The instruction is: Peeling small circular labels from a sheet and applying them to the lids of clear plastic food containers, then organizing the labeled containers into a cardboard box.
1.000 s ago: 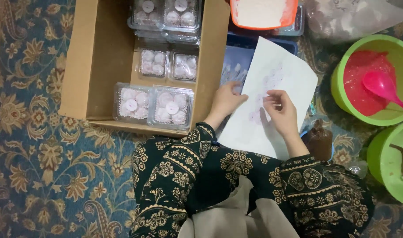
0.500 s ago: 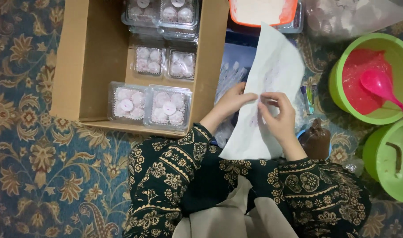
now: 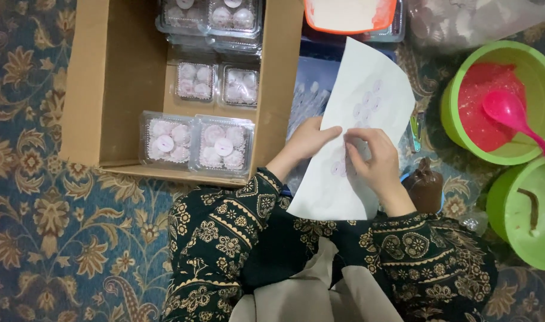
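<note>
Fingers of left hand [image 3: 308, 142] and right hand [image 3: 374, 161] pinch white sticker sheet [image 3: 368, 113].

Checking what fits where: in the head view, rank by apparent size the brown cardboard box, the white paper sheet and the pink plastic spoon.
1. Brown cardboard box
2. White paper sheet, held by both hands
3. Pink plastic spoon

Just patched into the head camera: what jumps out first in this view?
At centre, the left hand and right hand hold a white sticker sheet with pale round stickers. Left of it, an open cardboard box holds clear clamshell packs of round sweets. At right, a green bowl of red paste holds a pink spoon.
</note>
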